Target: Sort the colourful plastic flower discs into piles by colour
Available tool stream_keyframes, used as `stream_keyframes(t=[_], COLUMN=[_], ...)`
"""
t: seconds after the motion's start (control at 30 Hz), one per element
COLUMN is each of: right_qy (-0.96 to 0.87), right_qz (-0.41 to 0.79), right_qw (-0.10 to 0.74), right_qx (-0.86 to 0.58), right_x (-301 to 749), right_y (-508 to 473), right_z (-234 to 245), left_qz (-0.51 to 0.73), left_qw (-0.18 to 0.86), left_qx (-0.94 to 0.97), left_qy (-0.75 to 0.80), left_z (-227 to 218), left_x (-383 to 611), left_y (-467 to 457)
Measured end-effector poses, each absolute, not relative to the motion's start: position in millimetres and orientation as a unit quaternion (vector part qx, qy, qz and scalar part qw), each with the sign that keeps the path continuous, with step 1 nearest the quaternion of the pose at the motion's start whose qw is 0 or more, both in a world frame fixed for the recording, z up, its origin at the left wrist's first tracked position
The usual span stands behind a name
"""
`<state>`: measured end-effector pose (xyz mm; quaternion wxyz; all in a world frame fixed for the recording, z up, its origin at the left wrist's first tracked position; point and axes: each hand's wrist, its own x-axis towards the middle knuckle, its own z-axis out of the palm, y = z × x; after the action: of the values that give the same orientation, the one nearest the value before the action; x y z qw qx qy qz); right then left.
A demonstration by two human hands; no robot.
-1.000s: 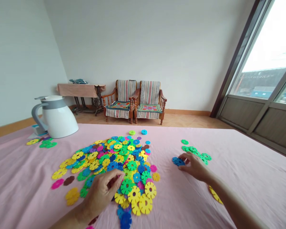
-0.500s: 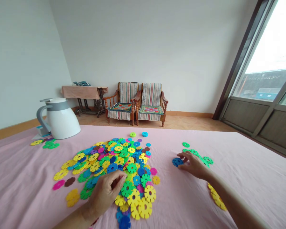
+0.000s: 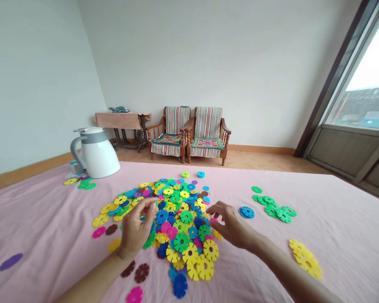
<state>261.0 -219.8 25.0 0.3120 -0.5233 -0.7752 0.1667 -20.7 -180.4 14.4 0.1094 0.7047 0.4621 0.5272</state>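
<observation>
A heap of flower-shaped plastic discs (image 3: 177,214) in many colours lies on the pink cloth (image 3: 334,219). My left hand (image 3: 136,229) rests on the heap's left side with its fingers curled toward the thumb; what they pinch is hidden. Over the heap's right edge is my right hand (image 3: 232,227), its fingers spread and nothing in them. A blue disc (image 3: 246,212) lies alone on the cloth just right of that hand. Beyond it are a group of green discs (image 3: 274,207) and, nearer me, a group of yellow discs (image 3: 305,259).
A white jug with a grey handle (image 3: 96,153) stands at the far left with a few yellow and green discs (image 3: 80,183) beside it. Loose purple, brown and pink discs lie near the front left. Two wooden armchairs (image 3: 189,134), a small table and a large window are behind.
My right hand let go of the blue disc by the green group and moved left to the heap's edge. My left hand shifted up the heap. The view swung to the left.
</observation>
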Motion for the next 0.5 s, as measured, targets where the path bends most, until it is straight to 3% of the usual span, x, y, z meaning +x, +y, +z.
stream_keyframes(t=[0.27,0.5], right_qy=[-0.679,-0.629], right_qz=[0.147,0.178], right_qw=[0.379,0.392], right_qx=[-0.611,-0.647], right_x=[218.1,256.9], right_y=[-180.6,-175.9], right_z=[-12.5,6.2], left_qz=[0.526,0.518], left_qw=[0.126,0.136], left_qx=[0.678,0.686], left_qy=[0.497,0.492], left_z=[9.2,6.3], left_x=[-33.2,-32.4], left_y=[-164.6,-163.7])
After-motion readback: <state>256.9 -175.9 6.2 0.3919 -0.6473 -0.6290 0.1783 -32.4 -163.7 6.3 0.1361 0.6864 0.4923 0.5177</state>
